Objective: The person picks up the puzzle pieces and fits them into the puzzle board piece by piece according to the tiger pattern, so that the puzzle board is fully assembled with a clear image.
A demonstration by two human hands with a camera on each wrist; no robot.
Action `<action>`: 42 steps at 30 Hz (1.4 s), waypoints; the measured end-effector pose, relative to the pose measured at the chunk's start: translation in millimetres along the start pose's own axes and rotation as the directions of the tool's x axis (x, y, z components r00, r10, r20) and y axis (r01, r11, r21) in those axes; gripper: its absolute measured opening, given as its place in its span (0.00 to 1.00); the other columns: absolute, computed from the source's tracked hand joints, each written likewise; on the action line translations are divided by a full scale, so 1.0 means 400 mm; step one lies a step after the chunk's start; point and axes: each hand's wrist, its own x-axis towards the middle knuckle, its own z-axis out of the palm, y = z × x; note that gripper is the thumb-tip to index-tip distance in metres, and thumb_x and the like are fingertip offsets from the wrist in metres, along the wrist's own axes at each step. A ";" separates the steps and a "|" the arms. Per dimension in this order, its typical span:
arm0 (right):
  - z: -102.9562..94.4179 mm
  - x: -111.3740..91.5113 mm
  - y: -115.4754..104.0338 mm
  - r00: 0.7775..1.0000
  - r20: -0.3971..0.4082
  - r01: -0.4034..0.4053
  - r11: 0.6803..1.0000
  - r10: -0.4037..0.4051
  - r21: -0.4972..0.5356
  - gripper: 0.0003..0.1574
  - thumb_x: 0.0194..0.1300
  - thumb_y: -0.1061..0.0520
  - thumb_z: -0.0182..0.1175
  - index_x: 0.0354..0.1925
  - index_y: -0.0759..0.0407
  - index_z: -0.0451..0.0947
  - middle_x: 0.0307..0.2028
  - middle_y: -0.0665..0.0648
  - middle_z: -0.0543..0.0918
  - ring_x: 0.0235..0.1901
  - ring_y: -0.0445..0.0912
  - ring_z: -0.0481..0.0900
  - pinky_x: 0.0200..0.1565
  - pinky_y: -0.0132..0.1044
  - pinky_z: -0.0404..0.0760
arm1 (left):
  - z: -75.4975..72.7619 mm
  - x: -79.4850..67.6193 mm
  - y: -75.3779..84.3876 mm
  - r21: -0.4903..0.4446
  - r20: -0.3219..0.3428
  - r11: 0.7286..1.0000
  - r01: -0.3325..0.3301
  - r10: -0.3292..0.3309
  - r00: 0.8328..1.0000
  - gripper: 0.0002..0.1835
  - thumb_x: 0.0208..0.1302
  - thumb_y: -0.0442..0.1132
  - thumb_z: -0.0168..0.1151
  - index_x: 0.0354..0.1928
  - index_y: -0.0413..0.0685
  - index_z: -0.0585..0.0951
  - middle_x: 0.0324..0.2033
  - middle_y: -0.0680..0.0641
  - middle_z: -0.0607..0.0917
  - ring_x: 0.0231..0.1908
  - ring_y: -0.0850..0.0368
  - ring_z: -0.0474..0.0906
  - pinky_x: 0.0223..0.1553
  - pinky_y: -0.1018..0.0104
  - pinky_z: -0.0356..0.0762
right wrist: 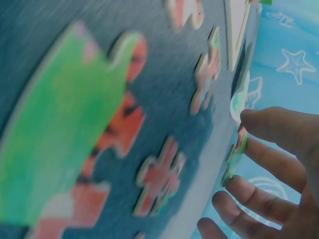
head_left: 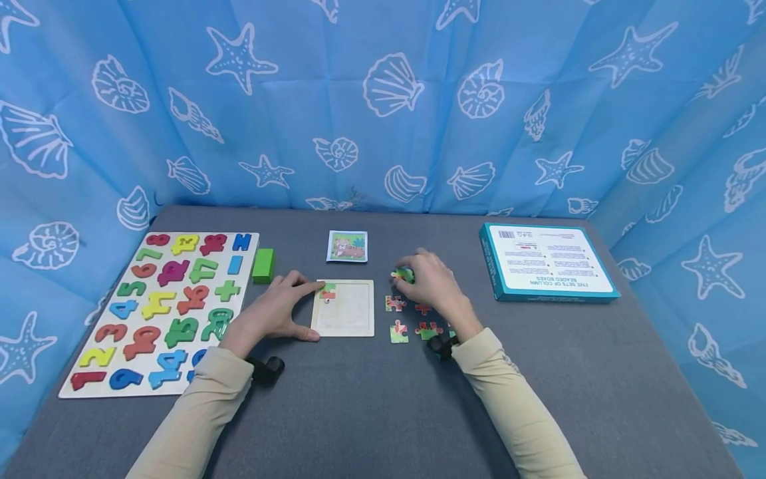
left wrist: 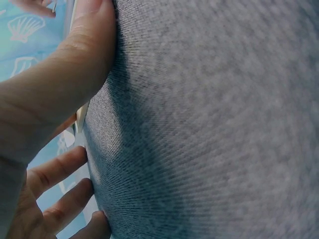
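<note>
A square wooden puzzle tray (head_left: pixel 344 319) lies mid-table, with one green-and-red jigsaw piece (head_left: pixel 327 293) in its upper left corner. My left hand (head_left: pixel 276 307) steadies the tray's left side, index finger at the top corner and thumb at the bottom one. In the left wrist view, the thumb (left wrist: pixel 75 55) touches the tray's edge while other fingers rest spread on the cloth. My right hand (head_left: pixel 432 279) pinches a green jigsaw piece (right wrist: pixel 234 158) between thumb and fingertips, just off the tray's right side. Several loose pieces (head_left: pixel 399 331) lie beneath that hand, some partly hidden.
A small picture card (head_left: pixel 348 246) lies behind the tray. On the left are a number board (head_left: pixel 161 313) with coloured numerals and a green block (head_left: pixel 263 266). A teal-and-white box (head_left: pixel 547 263) lies at the right. A blue shell-patterned curtain (head_left: pixel 383 133) encloses the table's back and sides.
</note>
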 end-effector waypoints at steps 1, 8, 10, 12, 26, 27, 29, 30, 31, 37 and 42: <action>0.001 0.000 -0.005 1.000 0.000 0.002 1.000 -0.002 0.001 0.22 0.69 0.51 0.65 0.57 0.59 0.85 0.49 0.61 0.82 0.43 0.54 0.79 0.44 0.49 0.79 | 0.000 0.001 0.000 -0.001 0.002 1.000 0.002 -0.002 1.000 0.54 0.50 0.63 0.78 0.78 0.57 0.65 0.68 0.40 0.69 0.63 0.40 0.65 0.61 0.38 0.72; 0.010 0.003 -0.044 1.000 0.014 0.027 0.999 -0.027 0.022 0.22 0.69 0.52 0.65 0.58 0.58 0.84 0.50 0.62 0.81 0.38 0.51 0.78 0.38 0.45 0.78 | -0.002 0.002 0.003 -0.003 0.011 1.000 0.009 -0.009 1.000 0.54 0.51 0.63 0.78 0.78 0.57 0.65 0.68 0.40 0.69 0.64 0.39 0.65 0.61 0.37 0.71; 0.013 0.006 -0.055 0.999 0.022 0.035 0.999 -0.035 0.022 0.22 0.69 0.51 0.65 0.58 0.57 0.84 0.49 0.61 0.81 0.36 0.50 0.77 0.35 0.43 0.77 | -0.002 0.002 0.003 -0.005 0.010 1.000 0.007 -0.007 1.000 0.54 0.51 0.62 0.78 0.78 0.57 0.65 0.68 0.40 0.69 0.64 0.39 0.65 0.61 0.37 0.71; 0.016 0.009 -0.067 0.999 0.026 0.044 0.999 -0.045 0.020 0.21 0.70 0.51 0.65 0.58 0.56 0.84 0.48 0.61 0.80 0.34 0.50 0.75 0.34 0.42 0.75 | -0.002 0.001 0.003 -0.010 0.008 1.000 0.005 -0.004 1.000 0.54 0.51 0.62 0.78 0.78 0.57 0.65 0.68 0.40 0.69 0.64 0.39 0.64 0.61 0.38 0.71; 0.049 0.023 -0.149 0.990 0.058 0.123 0.991 -0.126 0.055 0.19 0.70 0.51 0.65 0.56 0.56 0.85 0.51 0.62 0.81 0.38 0.51 0.78 0.38 0.44 0.78 | 0.001 -0.002 -0.003 -0.028 0.005 1.000 -0.001 0.002 1.000 0.53 0.52 0.63 0.77 0.78 0.57 0.65 0.69 0.40 0.68 0.65 0.39 0.63 0.61 0.36 0.71; 0.053 0.023 -0.154 0.989 0.059 0.130 0.990 -0.133 0.056 0.19 0.70 0.51 0.65 0.56 0.56 0.85 0.51 0.62 0.82 0.40 0.51 0.79 0.39 0.45 0.79 | 0.001 -0.002 -0.003 -0.028 0.005 1.000 -0.002 0.002 1.000 0.53 0.52 0.63 0.77 0.78 0.57 0.65 0.69 0.40 0.68 0.65 0.39 0.63 0.62 0.36 0.71; 0.061 0.026 -0.163 0.987 0.063 0.142 0.988 -0.145 0.056 0.19 0.70 0.51 0.65 0.56 0.56 0.85 0.53 0.62 0.82 0.44 0.53 0.81 0.43 0.48 0.81 | 0.001 -0.003 -0.003 -0.027 0.006 1.000 -0.003 0.003 1.000 0.53 0.52 0.63 0.77 0.78 0.57 0.65 0.69 0.40 0.68 0.65 0.39 0.63 0.62 0.36 0.71; 0.065 0.027 -0.168 0.987 0.064 0.146 0.988 -0.150 0.055 0.19 0.70 0.51 0.65 0.56 0.56 0.86 0.53 0.62 0.82 0.45 0.53 0.82 0.44 0.49 0.82 | 0.001 -0.003 -0.003 -0.027 0.007 1.000 -0.003 0.003 1.000 0.53 0.52 0.63 0.77 0.78 0.57 0.65 0.69 0.40 0.68 0.65 0.38 0.63 0.62 0.36 0.71; 0.068 0.028 -0.173 0.986 0.066 0.149 0.987 -0.153 0.051 0.19 0.70 0.51 0.65 0.56 0.56 0.86 0.54 0.62 0.82 0.47 0.54 0.82 0.45 0.49 0.82 | 0.000 -0.003 -0.004 -0.026 0.008 1.000 -0.003 0.003 1.000 0.53 0.52 0.63 0.77 0.78 0.57 0.65 0.69 0.40 0.68 0.65 0.38 0.63 0.62 0.36 0.71; 0.088 0.034 -0.198 0.986 0.077 0.152 0.988 -0.151 -0.006 0.19 0.70 0.49 0.65 0.56 0.53 0.86 0.55 0.59 0.83 0.46 0.52 0.83 0.41 0.48 0.83 | -0.001 0.000 -0.005 -0.015 0.013 1.000 -0.005 0.005 1.000 0.54 0.51 0.64 0.77 0.78 0.58 0.64 0.68 0.40 0.69 0.64 0.39 0.65 0.61 0.36 0.71; 0.101 0.040 -0.209 0.988 0.096 0.131 0.989 -0.124 -0.063 0.19 0.70 0.47 0.66 0.56 0.50 0.86 0.50 0.58 0.83 0.45 0.51 0.81 0.38 0.47 0.82 | 0.000 0.001 -0.007 -0.015 0.013 1.000 -0.006 0.006 1.000 0.54 0.51 0.64 0.77 0.78 0.58 0.64 0.68 0.40 0.69 0.64 0.39 0.65 0.61 0.36 0.71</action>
